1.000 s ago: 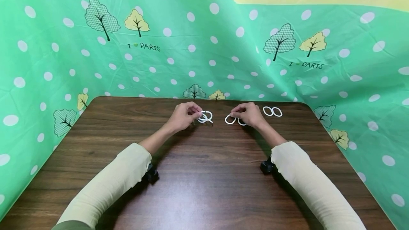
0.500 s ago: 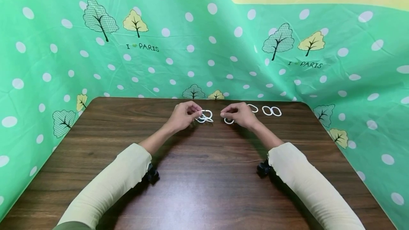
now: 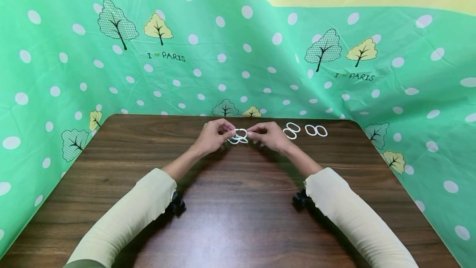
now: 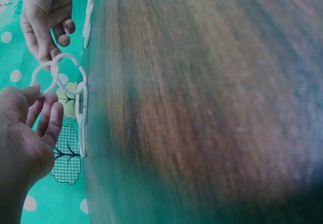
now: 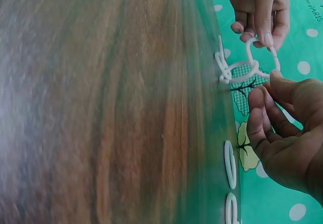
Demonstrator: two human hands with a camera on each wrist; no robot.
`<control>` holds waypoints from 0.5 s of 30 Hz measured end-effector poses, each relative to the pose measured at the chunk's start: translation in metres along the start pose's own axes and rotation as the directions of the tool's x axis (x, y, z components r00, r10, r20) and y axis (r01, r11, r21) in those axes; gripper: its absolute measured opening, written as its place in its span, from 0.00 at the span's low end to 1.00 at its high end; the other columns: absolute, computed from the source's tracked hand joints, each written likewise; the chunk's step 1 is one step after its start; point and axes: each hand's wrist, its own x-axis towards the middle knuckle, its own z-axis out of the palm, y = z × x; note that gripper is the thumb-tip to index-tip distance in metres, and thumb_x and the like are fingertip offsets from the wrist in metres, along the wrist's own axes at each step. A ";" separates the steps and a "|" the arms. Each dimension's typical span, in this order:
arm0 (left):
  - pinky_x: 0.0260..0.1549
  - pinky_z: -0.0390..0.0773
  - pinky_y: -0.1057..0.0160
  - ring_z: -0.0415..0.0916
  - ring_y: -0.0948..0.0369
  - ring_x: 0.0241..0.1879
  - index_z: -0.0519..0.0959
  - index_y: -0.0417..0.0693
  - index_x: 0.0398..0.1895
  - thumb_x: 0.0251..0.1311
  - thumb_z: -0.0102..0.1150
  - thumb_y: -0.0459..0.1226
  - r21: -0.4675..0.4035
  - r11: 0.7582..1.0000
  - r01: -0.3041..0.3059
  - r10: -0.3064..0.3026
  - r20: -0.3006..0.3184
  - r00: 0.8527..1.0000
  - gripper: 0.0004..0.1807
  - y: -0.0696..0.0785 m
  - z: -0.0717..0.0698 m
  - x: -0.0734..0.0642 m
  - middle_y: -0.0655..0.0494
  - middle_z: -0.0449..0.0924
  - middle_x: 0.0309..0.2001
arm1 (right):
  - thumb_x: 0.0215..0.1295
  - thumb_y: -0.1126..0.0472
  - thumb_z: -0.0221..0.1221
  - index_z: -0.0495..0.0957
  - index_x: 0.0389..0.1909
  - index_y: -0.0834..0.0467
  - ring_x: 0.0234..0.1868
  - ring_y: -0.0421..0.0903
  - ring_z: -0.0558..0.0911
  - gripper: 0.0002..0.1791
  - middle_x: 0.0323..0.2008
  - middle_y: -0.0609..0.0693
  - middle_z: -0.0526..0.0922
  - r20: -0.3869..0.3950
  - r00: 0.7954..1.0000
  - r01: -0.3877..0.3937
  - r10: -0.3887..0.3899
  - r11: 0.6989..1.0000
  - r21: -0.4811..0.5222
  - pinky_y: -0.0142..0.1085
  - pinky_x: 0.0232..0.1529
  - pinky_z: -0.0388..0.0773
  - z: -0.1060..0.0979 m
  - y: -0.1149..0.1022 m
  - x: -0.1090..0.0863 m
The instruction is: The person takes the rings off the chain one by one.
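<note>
White plastic chain links hang between my two hands at the back of the table. My left hand [image 3: 213, 135] pinches one link [image 4: 35, 73] between thumb and fingers, with its other fingers loosely bent. From the right, my right hand [image 3: 271, 135] has thumb and fingertip on that same link [image 5: 277, 62]. A second link [image 4: 60, 85] loops through it. More joined links [image 4: 83, 128] trail down to the tabletop below my left hand. To the right of my right hand lies a pair of links [image 3: 293, 123] that overlap at one end.
A further pair of white links [image 3: 310, 125] lies side by side near the back right corner of the dark wooden table [image 3: 223, 218]. Behind the table's back edge hangs a green dotted cloth [image 3: 238, 69] printed with trees. Each wrist carries a small black camera [image 3: 299, 199].
My right hand has moved left to meet the links at my left hand. The pair of links to its right has come out from behind it. My left hand stays in place.
</note>
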 end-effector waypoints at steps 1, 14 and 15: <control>0.23 0.80 0.66 0.85 0.47 0.33 0.88 0.41 0.49 0.75 0.72 0.33 -0.004 1.000 0.001 -0.001 0.003 1.000 0.05 0.000 0.000 0.000 0.44 0.91 0.42 | 0.81 0.58 0.70 0.89 0.60 0.66 0.41 0.55 0.89 0.17 0.39 0.61 0.92 0.001 1.000 0.002 -0.002 1.000 0.002 0.41 0.39 0.88 0.001 -0.001 0.000; 0.23 0.82 0.65 0.86 0.43 0.35 0.89 0.41 0.49 0.75 0.73 0.34 -0.006 1.000 -0.029 0.029 0.006 1.000 0.06 -0.003 0.000 0.002 0.44 0.92 0.42 | 0.87 0.60 0.61 0.83 0.64 0.72 0.36 0.42 0.86 0.19 0.38 0.51 0.89 0.029 0.999 -0.043 0.039 0.988 0.150 0.33 0.35 0.83 0.007 -0.006 0.005; 0.24 0.82 0.65 0.86 0.42 0.36 0.89 0.41 0.49 0.75 0.73 0.34 -0.007 0.999 -0.032 0.032 0.005 0.999 0.06 -0.003 0.000 0.002 0.43 0.92 0.42 | 0.88 0.60 0.60 0.83 0.64 0.72 0.37 0.41 0.86 0.19 0.38 0.50 0.89 0.034 0.998 -0.060 0.055 0.983 0.176 0.32 0.35 0.83 0.007 -0.006 0.006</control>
